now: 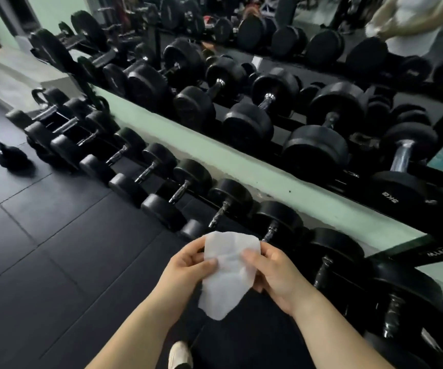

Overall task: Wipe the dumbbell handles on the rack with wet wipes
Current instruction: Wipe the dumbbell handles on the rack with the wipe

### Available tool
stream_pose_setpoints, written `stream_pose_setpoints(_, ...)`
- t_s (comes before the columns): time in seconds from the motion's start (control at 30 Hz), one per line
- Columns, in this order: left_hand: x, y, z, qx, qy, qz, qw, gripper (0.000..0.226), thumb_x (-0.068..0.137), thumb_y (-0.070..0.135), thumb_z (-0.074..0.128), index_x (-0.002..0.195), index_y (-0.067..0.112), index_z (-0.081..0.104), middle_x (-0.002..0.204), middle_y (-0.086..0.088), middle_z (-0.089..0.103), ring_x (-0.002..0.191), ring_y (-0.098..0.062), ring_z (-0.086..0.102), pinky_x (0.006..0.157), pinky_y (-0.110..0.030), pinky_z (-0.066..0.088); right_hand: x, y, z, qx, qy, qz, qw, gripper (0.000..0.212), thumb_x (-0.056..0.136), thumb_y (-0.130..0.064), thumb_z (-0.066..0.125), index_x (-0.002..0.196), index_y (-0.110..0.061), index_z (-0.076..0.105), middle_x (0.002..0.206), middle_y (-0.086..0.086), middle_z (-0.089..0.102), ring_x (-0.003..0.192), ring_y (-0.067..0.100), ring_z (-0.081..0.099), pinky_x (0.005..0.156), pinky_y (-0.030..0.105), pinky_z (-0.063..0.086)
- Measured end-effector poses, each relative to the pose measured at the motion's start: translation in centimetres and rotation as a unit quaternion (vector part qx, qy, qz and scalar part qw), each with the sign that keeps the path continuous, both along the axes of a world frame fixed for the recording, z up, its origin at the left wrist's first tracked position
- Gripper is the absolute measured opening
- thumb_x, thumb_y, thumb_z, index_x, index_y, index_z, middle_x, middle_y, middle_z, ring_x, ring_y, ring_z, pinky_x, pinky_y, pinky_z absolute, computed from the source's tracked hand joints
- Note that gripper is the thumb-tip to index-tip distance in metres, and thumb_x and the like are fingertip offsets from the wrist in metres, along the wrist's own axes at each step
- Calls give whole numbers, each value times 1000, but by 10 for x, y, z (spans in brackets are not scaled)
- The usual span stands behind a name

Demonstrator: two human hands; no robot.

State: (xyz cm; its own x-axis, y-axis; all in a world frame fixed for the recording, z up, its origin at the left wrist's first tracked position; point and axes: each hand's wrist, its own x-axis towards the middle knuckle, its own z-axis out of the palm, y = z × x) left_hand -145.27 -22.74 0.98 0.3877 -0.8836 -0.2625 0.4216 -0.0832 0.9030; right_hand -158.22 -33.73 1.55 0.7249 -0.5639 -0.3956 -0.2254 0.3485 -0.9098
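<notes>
Left hand [188,265]: thumb on the front of the wet wipe [228,272], fingers curled behind its left edge, a pinch.
Right hand [276,275]: same pinch on the right edge, thumb tip on the front, fingers tucked behind the sheet.
Wipe: white, crumpled, partly spread between both hands, lower end hanging free. Held in the air, not touching any dumbbell.
Wipe location: in front of the lower dumbbell row [192,175], just short of the nearest handle [270,231].
Lower row: black round-head dumbbells with metal handles in a line along the base of the green wall band [177,137]. No readable marks on them.
Upper row [318,147]: bigger black dumbbells above the band.
Writing 1: "5KG" in white on one upper dumbbell head [386,197], characters reversed.
Writing 2: white lettering on a dark frame bar [438,253] at right, also reversed, too small to read.
Hard to make out: far dumbbells at top are dim and blurred, so plates and heads merge.
Cut off: a person in a pale top [406,25] at the top right, blurred, only partly in frame.
Cut off 2: a light shoe [179,354] at the bottom edge, partly in frame.
Floor: dark tiles [55,249], with a black kettlebell [12,155] standing at left, apart from the rows.
</notes>
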Motion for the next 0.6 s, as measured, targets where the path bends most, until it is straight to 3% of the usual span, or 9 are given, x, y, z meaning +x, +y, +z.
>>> stream_pose_setpoints(0.13,56,-34,3,17,-43,-17,999,36,68,7,64,102,17,65,87,-6,73,80,-16,68,66,-22,54,42,-24,1,-12,3,-39,999,6,83,-23,61,86,-19,65,74,0,64,66,15,54,58,23,41)
stream_pose_setpoints(0.2,75,-52,6,13,-51,-25,998,29,76,-1,65,97,19,66,83,-3,73,77,-12,68,64,-20,54,57,-34,0,16,-12,-64,998,29,65,-36,68,88,-19,67,85,10,62,78,26,49,67,34,37)
stream_pose_setpoints(0.27,87,-70,7,16,-41,-30,999,27,81,-3,60,91,20,68,77,-1,73,71,-9,68,60,-18,54,66,-47,-3,33,-23,-90,995,40,57,-38,69,90,-15,66,86,12,59,79,27,46,63,32,33)
stream_pose_setpoints(0.43,107,-122,6,59,-13,-51,997,30,88,-6,46,89,16,67,63,3,69,55,-9,63,44,-17,47,82,-87,-11,29,-45,-119,991,5,77,-14,62,82,-12,63,75,1,65,66,10,62,56,20,48)
stream_pose_setpoints(0.5,113,-147,23,48,-60,-72,994,37,88,-9,45,78,16,70,56,4,66,51,-9,59,42,-17,46,89,-107,-2,45,-65,-118,990,20,86,-3,52,78,-14,67,74,1,68,65,10,65,56,20,52)
stream_pose_setpoints(0.6,131,-182,72,-90,-236,-104,962,45,82,-13,53,57,21,70,60,8,67,55,-2,60,52,-12,48,98,-145,25,39,-147,-117,981,26,79,-3,58,64,-17,75,68,-3,71,64,8,67,56,18,52)
